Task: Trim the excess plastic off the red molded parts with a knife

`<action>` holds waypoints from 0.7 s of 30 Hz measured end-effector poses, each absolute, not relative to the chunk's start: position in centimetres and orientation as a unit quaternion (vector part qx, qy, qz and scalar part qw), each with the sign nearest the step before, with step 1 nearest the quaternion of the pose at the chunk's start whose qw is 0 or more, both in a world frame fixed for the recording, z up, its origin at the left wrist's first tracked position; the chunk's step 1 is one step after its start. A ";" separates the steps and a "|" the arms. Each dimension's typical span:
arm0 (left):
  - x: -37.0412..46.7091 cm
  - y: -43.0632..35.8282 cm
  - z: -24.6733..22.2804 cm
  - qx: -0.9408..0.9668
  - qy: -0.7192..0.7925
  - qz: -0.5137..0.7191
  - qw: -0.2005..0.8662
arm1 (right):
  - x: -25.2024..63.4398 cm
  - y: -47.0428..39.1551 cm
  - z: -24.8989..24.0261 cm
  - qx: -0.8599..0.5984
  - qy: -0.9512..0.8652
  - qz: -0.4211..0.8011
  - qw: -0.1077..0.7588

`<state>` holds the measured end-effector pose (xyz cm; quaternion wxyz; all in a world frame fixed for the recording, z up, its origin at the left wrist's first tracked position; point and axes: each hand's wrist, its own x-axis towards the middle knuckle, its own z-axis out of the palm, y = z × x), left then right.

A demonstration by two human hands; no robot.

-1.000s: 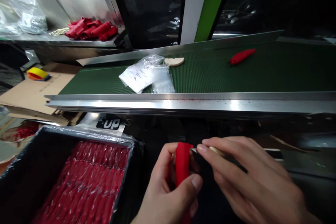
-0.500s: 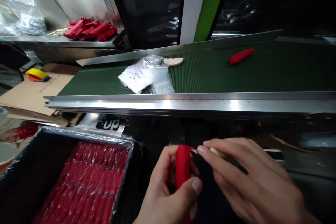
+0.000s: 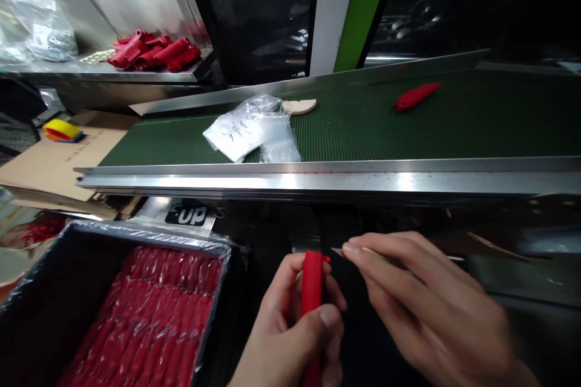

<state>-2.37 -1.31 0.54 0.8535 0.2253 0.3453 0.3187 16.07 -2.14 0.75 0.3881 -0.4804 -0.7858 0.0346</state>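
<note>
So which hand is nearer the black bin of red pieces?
Left. The left hand, gripping a red piece, is just right of the black bin; the right hand lies farther right.

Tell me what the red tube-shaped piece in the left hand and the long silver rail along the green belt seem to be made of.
The red tube-shaped piece in the left hand looks like soft rubber or silicone: matte, even colour, a thin flash tab at its top. The long silver rail looks like brushed stainless steel or aluminium: bright streaky reflections, sharp folded edge. Neither is certain from sight alone.
</note>
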 end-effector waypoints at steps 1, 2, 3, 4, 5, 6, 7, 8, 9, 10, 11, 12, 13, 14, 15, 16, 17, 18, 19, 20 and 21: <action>-2.4 -1.2 0.5 0.217 0.332 0.319 0.860 | 15.8 -2.3 0.8 -0.477 -0.785 0.046 0.393; -2.5 -1.1 0.4 0.211 0.318 0.321 0.867 | 15.7 -2.5 0.9 -0.478 -0.782 0.059 0.395; -2.6 -1.0 0.4 0.207 0.302 0.325 0.872 | 15.5 -2.6 0.9 -0.479 -0.780 0.070 0.397; -2.6 -1.0 0.3 0.205 0.288 0.328 0.876 | 15.4 -2.7 0.9 -0.480 -0.779 0.079 0.395; -2.7 -0.9 0.2 0.203 0.274 0.329 0.881 | 15.3 -2.8 0.8 -0.480 -0.781 0.084 0.391; -2.8 -0.9 0.2 0.202 0.262 0.328 0.885 | 15.3 -2.8 0.7 -0.476 -0.782 0.083 0.393; -2.9 -0.8 0.1 0.201 0.252 0.327 0.888 | 15.3 -2.8 0.6 -0.471 -0.785 0.083 0.394; -2.9 -0.8 0.0 0.200 0.244 0.324 0.892 | 15.3 -2.7 0.5 -0.468 -0.787 0.086 0.393; -3.0 -0.8 0.0 0.201 0.237 0.322 0.894 | 15.3 -2.7 0.5 -0.466 -0.788 0.089 0.393; -3.0 -0.8 0.0 0.202 0.234 0.320 0.896 | 15.4 -2.7 0.4 -0.465 -0.789 0.090 0.392; -3.1 -0.8 -0.1 0.204 0.231 0.317 0.897 | 15.4 -2.8 0.4 -0.466 -0.790 0.092 0.388; -3.1 -0.8 -0.1 0.206 0.229 0.315 0.898 | 15.4 -2.8 0.4 -0.469 -0.790 0.091 0.384; -3.1 -0.8 -0.1 0.208 0.227 0.312 0.899 | 15.4 -2.9 0.4 -0.470 -0.790 0.089 0.383; -3.1 -0.8 -0.1 0.209 0.225 0.310 0.900 | 15.4 -3.0 0.4 -0.471 -0.789 0.085 0.384; -3.2 -0.8 -0.2 0.209 0.222 0.309 0.901 | 15.4 -3.1 0.5 -0.472 -0.788 0.083 0.387; -3.2 -0.9 -0.2 0.209 0.219 0.309 0.901 | 15.4 -3.1 0.5 -0.473 -0.787 0.085 0.388; -3.1 -0.9 -0.2 0.208 0.217 0.310 0.902 | 15.4 -3.2 0.5 -0.473 -0.786 0.088 0.387; -3.1 -0.9 -0.2 0.207 0.215 0.311 0.903 | 15.4 -3.2 0.5 -0.473 -0.786 0.090 0.387; -3.1 -1.0 -0.2 0.205 0.214 0.311 0.903 | 15.3 -3.2 0.5 -0.472 -0.787 0.091 0.386; -3.1 -1.0 -0.2 0.203 0.213 0.311 0.904 | 15.3 -3.2 0.5 -0.473 -0.787 0.091 0.387; -3.0 -1.0 -0.2 0.202 0.212 0.310 0.905 | 15.4 -3.3 0.4 -0.472 -0.788 0.089 0.386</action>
